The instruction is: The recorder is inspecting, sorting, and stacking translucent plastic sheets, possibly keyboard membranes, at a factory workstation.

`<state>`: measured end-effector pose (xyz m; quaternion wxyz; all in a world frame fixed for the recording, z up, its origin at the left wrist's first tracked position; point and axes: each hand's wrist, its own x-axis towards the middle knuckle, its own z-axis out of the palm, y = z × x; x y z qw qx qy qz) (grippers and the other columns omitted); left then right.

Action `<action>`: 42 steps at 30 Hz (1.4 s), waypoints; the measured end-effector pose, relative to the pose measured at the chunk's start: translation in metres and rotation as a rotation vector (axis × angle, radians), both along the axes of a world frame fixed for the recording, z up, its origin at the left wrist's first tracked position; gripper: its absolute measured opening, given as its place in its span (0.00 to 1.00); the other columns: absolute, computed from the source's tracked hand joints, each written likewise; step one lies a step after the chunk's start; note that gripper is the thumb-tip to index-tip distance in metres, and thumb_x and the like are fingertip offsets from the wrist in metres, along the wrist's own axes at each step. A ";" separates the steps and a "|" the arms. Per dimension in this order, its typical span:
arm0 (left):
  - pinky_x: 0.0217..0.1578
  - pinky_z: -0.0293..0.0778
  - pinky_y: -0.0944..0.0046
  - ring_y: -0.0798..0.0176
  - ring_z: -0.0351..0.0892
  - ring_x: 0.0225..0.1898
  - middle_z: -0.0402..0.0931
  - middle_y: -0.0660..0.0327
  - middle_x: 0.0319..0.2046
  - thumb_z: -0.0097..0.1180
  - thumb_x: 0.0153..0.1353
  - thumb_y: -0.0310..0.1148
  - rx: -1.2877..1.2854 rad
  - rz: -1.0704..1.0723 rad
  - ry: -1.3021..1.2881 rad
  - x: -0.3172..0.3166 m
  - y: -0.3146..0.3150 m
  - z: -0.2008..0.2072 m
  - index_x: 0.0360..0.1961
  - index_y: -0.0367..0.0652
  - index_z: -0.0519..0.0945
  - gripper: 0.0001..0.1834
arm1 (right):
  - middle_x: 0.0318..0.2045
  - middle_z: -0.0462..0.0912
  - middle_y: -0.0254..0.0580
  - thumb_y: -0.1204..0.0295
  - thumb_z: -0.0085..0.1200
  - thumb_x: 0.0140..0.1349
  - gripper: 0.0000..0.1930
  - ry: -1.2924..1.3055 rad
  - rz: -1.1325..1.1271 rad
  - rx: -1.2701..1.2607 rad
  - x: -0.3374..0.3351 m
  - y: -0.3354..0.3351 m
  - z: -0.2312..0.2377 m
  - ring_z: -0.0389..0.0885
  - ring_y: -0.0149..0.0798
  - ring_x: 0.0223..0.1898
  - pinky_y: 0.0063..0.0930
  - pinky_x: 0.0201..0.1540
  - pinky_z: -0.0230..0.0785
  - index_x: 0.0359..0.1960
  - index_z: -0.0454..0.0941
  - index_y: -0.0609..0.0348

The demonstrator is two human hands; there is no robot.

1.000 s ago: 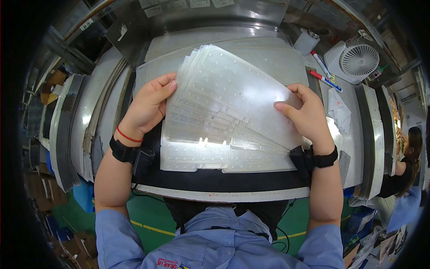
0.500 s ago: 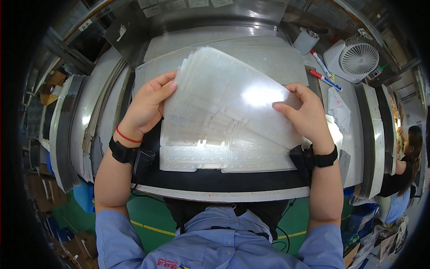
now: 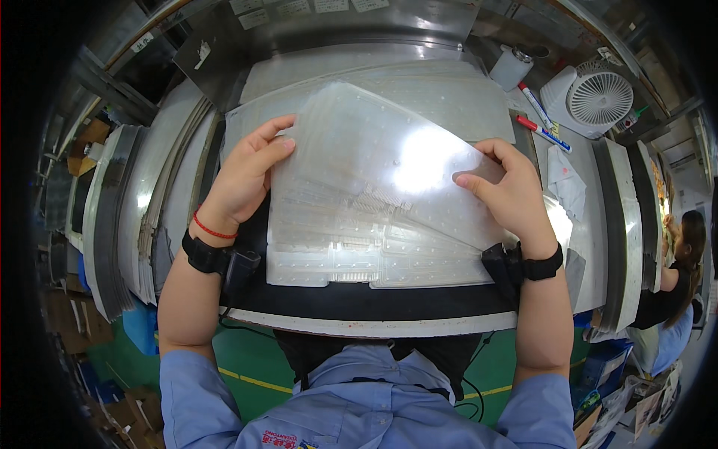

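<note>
A fanned stack of translucent plastic sheets (image 3: 336,161) with notched lower edges lies tilted in front of me. My right hand (image 3: 511,179) grips its upper right edge, thumb on top and fingers curled behind. Against the left edge rests my left hand (image 3: 250,165), thumb and forefinger apart, its fingertips at the sheet edges and not wrapped over them; its other fingers are partly hidden. The upper left of the fan is smeared by motion. A bright reflection covers part of the top sheet. Each wrist wears a black strapped device.
Behind the fan lie larger sheets (image 3: 479,101) on the bench. Stacked plates (image 3: 153,187) stand at left, more (image 3: 621,232) at right. A white fan (image 3: 591,97), a bottle (image 3: 511,69) and red- and blue-ended markers (image 3: 544,135) sit at back right. A co-worker (image 3: 677,277) is far right.
The fanned sheets have shifted, their upper left corners a little lower and blurred, the lower layers spread wider. The reflection has slid left and down. Both hands stay almost where they were.
</note>
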<state>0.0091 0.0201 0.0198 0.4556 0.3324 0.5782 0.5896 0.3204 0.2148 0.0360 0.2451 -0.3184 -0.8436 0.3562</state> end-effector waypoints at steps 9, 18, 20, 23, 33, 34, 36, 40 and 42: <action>0.61 0.71 0.63 0.65 0.78 0.58 0.78 0.56 0.58 0.49 0.74 0.29 0.176 -0.065 0.153 -0.001 -0.003 0.000 0.72 0.37 0.62 0.28 | 0.35 0.85 0.45 0.70 0.74 0.50 0.19 0.026 0.011 -0.056 -0.001 0.000 -0.003 0.83 0.41 0.39 0.31 0.47 0.73 0.41 0.81 0.64; 0.56 0.77 0.65 0.67 0.82 0.53 0.80 0.54 0.54 0.48 0.76 0.28 0.150 -0.165 -0.063 0.004 -0.001 -0.006 0.75 0.37 0.57 0.29 | 0.40 0.86 0.48 0.68 0.74 0.50 0.22 -0.027 0.055 -0.060 -0.002 0.001 -0.009 0.84 0.44 0.42 0.32 0.50 0.73 0.45 0.81 0.65; 0.55 0.77 0.66 0.67 0.82 0.52 0.80 0.54 0.54 0.48 0.76 0.28 0.146 -0.126 -0.064 0.006 0.000 -0.006 0.74 0.37 0.59 0.28 | 0.41 0.86 0.49 0.68 0.74 0.50 0.23 -0.031 0.051 -0.069 -0.002 0.002 -0.009 0.84 0.44 0.43 0.33 0.50 0.73 0.46 0.81 0.65; 0.55 0.78 0.66 0.67 0.82 0.52 0.80 0.54 0.54 0.49 0.76 0.30 0.138 -0.105 -0.074 0.006 0.002 -0.006 0.72 0.36 0.61 0.27 | 0.41 0.86 0.49 0.68 0.74 0.51 0.23 -0.033 0.044 -0.056 -0.001 0.002 -0.009 0.84 0.45 0.44 0.33 0.51 0.74 0.47 0.81 0.65; 0.54 0.79 0.66 0.67 0.82 0.51 0.80 0.52 0.54 0.48 0.76 0.28 0.093 -0.071 -0.044 0.011 0.002 -0.002 0.71 0.34 0.61 0.25 | 0.43 0.86 0.51 0.67 0.74 0.51 0.25 -0.039 0.039 0.056 0.000 0.002 -0.013 0.84 0.46 0.46 0.33 0.53 0.73 0.49 0.81 0.66; 0.54 0.79 0.66 0.67 0.82 0.51 0.80 0.52 0.54 0.48 0.76 0.27 0.086 -0.079 -0.041 0.011 0.002 -0.002 0.71 0.34 0.61 0.25 | 0.43 0.86 0.51 0.67 0.74 0.51 0.25 -0.048 0.042 0.046 -0.001 0.001 -0.011 0.84 0.46 0.46 0.33 0.53 0.73 0.49 0.81 0.66; 0.54 0.78 0.66 0.67 0.82 0.51 0.80 0.52 0.54 0.47 0.76 0.27 0.085 -0.093 -0.047 0.006 0.002 -0.006 0.71 0.35 0.60 0.25 | 0.43 0.86 0.51 0.67 0.74 0.51 0.25 -0.054 0.048 0.017 -0.001 0.001 -0.010 0.84 0.46 0.46 0.33 0.53 0.73 0.49 0.81 0.66; 0.54 0.78 0.66 0.66 0.82 0.51 0.80 0.52 0.53 0.48 0.76 0.29 0.095 -0.070 -0.069 0.008 0.002 -0.007 0.71 0.35 0.60 0.25 | 0.43 0.86 0.50 0.68 0.73 0.51 0.23 -0.031 0.043 -0.036 -0.002 0.001 -0.010 0.84 0.46 0.45 0.34 0.52 0.73 0.48 0.81 0.64; 0.54 0.77 0.66 0.67 0.81 0.51 0.80 0.53 0.53 0.49 0.76 0.30 0.096 -0.064 -0.082 0.011 0.003 0.000 0.70 0.35 0.61 0.25 | 0.42 0.85 0.49 0.68 0.74 0.51 0.23 -0.012 0.031 -0.054 -0.002 0.001 -0.009 0.84 0.46 0.45 0.34 0.52 0.73 0.47 0.82 0.63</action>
